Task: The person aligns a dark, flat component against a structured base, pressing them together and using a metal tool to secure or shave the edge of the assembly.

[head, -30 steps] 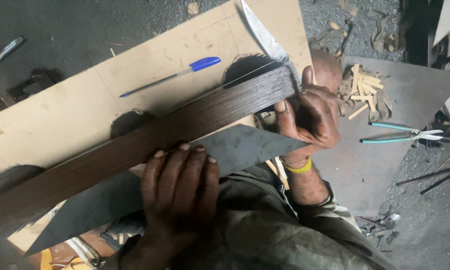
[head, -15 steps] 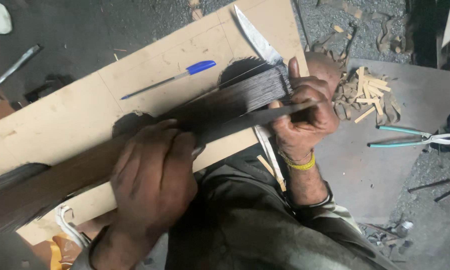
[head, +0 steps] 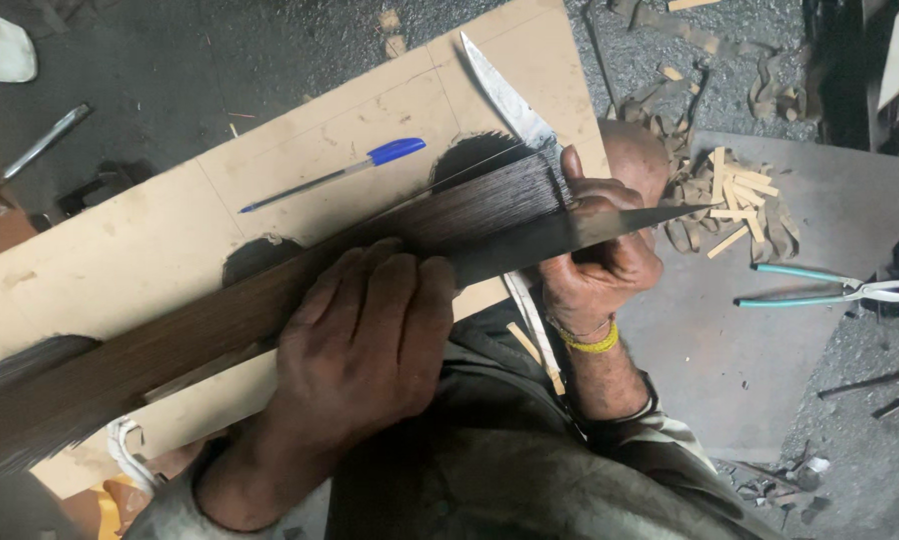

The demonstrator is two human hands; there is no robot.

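A long dark fibrous strip [head: 200, 325] lies slantwise across a pale board [head: 120, 250], its cut end at the upper right. My left hand [head: 370, 340] lies over the middle of the strip, fingers curled over its upper edge. My right hand [head: 600, 250] grips a knife at the strip's end, and the steel blade [head: 510, 100] points up and to the left. A thin grey pointed sheet [head: 610, 228] runs along the strip's lower edge. Its tip sticks out to the right past my right hand.
A blue-capped pen [head: 390, 152] lies on the board above the strip. Teal-handled pliers [head: 820, 290] and a heap of wood offcuts [head: 730, 190] rest on a grey floor sheet [head: 770, 400] at the right. A metal tool [head: 30, 150] lies at far left.
My left hand has slid up and to the right along the strip. The grey pointed sheet has shifted right, so its tip now passes my right hand. The knife hand stays put.
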